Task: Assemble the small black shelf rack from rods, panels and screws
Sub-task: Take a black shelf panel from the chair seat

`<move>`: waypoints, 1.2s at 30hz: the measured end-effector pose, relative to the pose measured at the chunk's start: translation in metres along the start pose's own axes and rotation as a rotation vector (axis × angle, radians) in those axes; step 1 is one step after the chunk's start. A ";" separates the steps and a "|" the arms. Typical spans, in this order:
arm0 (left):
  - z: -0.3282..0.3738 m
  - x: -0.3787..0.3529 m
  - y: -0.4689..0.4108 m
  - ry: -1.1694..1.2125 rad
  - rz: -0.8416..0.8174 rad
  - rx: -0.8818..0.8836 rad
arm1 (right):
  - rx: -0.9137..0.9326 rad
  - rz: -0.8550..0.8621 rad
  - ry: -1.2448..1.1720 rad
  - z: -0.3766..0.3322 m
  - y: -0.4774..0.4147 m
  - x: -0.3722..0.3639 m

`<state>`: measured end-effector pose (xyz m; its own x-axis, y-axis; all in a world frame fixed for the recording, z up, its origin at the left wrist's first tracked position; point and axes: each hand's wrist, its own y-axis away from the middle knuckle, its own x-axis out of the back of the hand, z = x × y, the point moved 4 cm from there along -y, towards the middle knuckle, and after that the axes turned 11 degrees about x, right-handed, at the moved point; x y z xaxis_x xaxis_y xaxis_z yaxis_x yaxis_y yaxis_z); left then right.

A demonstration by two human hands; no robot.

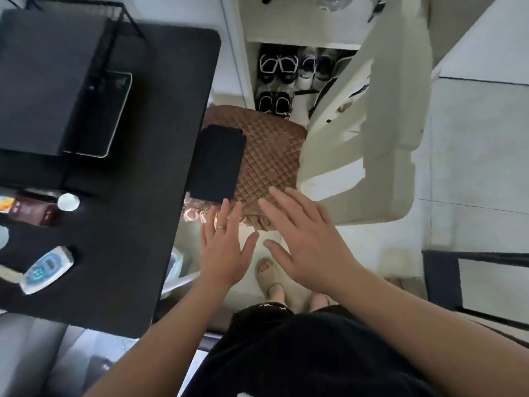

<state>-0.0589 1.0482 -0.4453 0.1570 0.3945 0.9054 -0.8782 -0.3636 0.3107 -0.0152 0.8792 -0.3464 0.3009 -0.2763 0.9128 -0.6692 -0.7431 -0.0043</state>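
Currently left hand and right hand empty, fingers straight and spread, side by side, just apart, panel on cushion, rack on bench

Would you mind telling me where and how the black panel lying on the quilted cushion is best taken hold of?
Take the black panel by its near short edge, coming from the near side. It lies flat on the soft quilted cushion, so fingers could probably slide under that edge with a thumb on top. Its left long edge looks close to the desk, leaving little room there.
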 end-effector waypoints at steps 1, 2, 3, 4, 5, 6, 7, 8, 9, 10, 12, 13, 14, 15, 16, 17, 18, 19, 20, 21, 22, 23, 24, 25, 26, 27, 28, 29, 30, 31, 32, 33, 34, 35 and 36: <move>-0.010 -0.010 -0.004 0.018 -0.017 0.046 | -0.005 -0.020 -0.016 0.001 -0.008 -0.014; -0.019 -0.020 -0.009 0.041 -0.031 0.096 | -0.017 -0.046 -0.036 0.004 -0.016 -0.029; -0.027 -0.031 -0.013 0.064 -0.043 0.152 | -0.036 -0.075 -0.056 0.007 -0.025 -0.046; -0.034 -0.043 -0.017 0.090 -0.056 0.210 | -0.057 -0.099 -0.074 0.012 -0.032 -0.065; -0.041 -0.057 -0.021 0.127 -0.073 0.277 | -0.077 -0.126 -0.089 0.017 -0.039 -0.085; -0.049 -0.072 -0.024 0.175 -0.096 0.353 | -0.099 -0.153 -0.105 0.023 -0.046 -0.107; -0.055 -0.087 -0.028 0.225 -0.121 0.428 | -0.123 -0.171 -0.116 0.029 -0.052 -0.128; -0.060 -0.104 -0.031 0.274 -0.142 0.501 | -0.143 -0.185 -0.119 0.034 -0.057 -0.148; -0.066 -0.120 -0.035 0.327 -0.156 0.574 | -0.157 -0.202 -0.117 0.039 -0.061 -0.167; -0.072 -0.134 -0.041 0.389 -0.160 0.637 | -0.173 -0.219 -0.118 0.044 -0.066 -0.185; -0.084 -0.160 -0.055 0.523 -0.138 0.715 | -0.215 -0.244 -0.146 0.056 -0.076 -0.220; -0.089 -0.171 -0.066 0.584 -0.124 0.730 | -0.238 -0.248 -0.177 0.062 -0.082 -0.235; -0.095 -0.181 -0.077 0.639 -0.110 0.738 | -0.256 -0.245 -0.212 0.069 -0.089 -0.250; -0.100 -0.189 -0.088 0.682 -0.094 0.743 | -0.269 -0.243 -0.246 0.074 -0.096 -0.263; -0.105 -0.196 -0.099 0.730 -0.073 0.746 | -0.282 -0.244 -0.283 0.078 -0.103 -0.276; -0.111 -0.201 -0.111 0.787 -0.044 0.750 | -0.299 -0.244 -0.329 0.081 -0.111 -0.288; -0.117 -0.205 -0.123 0.845 -0.005 0.752 | -0.321 -0.237 -0.391 0.084 -0.119 -0.300; -0.123 -0.208 -0.134 0.886 0.036 0.760 | -0.348 -0.225 -0.462 0.086 -0.126 -0.312; -0.128 -0.210 -0.146 0.926 0.073 0.772 | -0.376 -0.209 -0.529 0.089 -0.134 -0.323; -0.135 -0.212 -0.158 0.967 0.101 0.788 | -0.402 -0.191 -0.586 0.091 -0.143 -0.335; -0.139 -0.212 -0.169 1.006 0.125 0.801 | -0.435 -0.165 -0.647 0.093 -0.151 -0.342; -0.143 -0.211 -0.179 1.026 0.149 0.812 | -0.479 -0.129 -0.719 0.096 -0.158 -0.346; -0.149 -0.211 -0.189 1.033 0.176 0.811 | -0.535 -0.086 -0.796 0.099 -0.167 -0.352; -0.153 -0.210 -0.200 1.036 0.192 0.814 | -0.594 -0.055 -0.852 0.104 -0.175 -0.358; -0.158 -0.210 -0.209 1.043 0.212 0.820 | -0.647 -0.034 -0.896 0.109 -0.182 -0.364; -0.162 -0.208 -0.217 1.042 0.233 0.835 | -0.701 -0.024 -0.944 0.113 -0.188 -0.370; -0.167 -0.207 -0.224 1.028 0.262 0.854 | -0.746 -0.014 -0.988 0.117 -0.194 -0.375; -0.171 -0.206 -0.230 1.013 0.285 0.873 | -0.772 -0.011 -1.005 0.121 -0.199 -0.379; -0.173 -0.207 -0.234 1.013 0.300 0.893 | -0.783 -0.012 -1.006 0.124 -0.204 -0.382; -0.174 -0.207 -0.237 1.033 0.302 0.923 | -0.794 -0.011 -1.018 0.127 -0.207 -0.383; -0.175 -0.208 -0.239 1.081 0.295 0.958 | -0.807 -0.003 -1.044 0.129 -0.211 -0.384; -0.177 -0.210 -0.241 1.167 0.279 0.995 | -0.823 0.005 -1.075 0.130 -0.214 -0.385; -0.177 -0.210 -0.242 1.274 0.261 1.022 | -0.841 0.013 -1.104 0.130 -0.216 -0.385; -0.176 -0.210 -0.243 1.370 0.232 1.041 | -0.856 0.018 -1.126 0.131 -0.218 -0.385; -0.176 -0.210 -0.242 1.432 0.202 1.056 | -0.865 0.028 -1.142 0.132 -0.218 -0.385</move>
<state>0.0412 1.2018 -0.7616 -0.8848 0.4225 0.1966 -0.1101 -0.5995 0.7927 0.1042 1.0673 -0.7508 0.3748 -0.9226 0.0918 -0.7546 -0.2460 0.6083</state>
